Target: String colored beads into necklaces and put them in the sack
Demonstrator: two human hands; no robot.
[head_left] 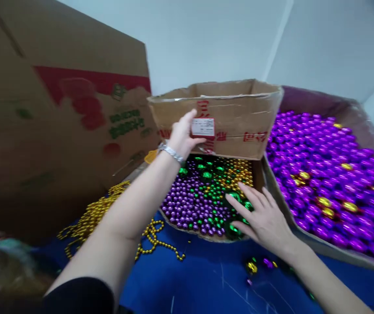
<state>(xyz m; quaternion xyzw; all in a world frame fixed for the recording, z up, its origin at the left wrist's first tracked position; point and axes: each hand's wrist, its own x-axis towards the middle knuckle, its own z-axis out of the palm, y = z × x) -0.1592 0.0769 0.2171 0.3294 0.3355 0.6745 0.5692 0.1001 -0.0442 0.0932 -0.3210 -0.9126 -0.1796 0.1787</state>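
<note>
My left hand (183, 135) reaches forward against the front panel of a tan cardboard box (236, 124) with red print, beside its white label (203, 127). Its thumb and forefinger are apart; the other fingers are partly hidden. Below that panel is a low cardboard box (258, 174) full of loose beads: small purple beads (187, 200), green and gold ones, and larger green balls (234, 229). Over its right side hovers my right hand (265, 220), fingers spread, close to the green balls. I cannot tell whether it touches them.
Gold bead strings (98, 211) lie on the blue surface (180, 283) at the left. A large printed carton (85, 109) rises behind them. On the right stands a box of shiny purple beads (324, 165) with some gold. Several loose beads (251, 267) lie near my right wrist.
</note>
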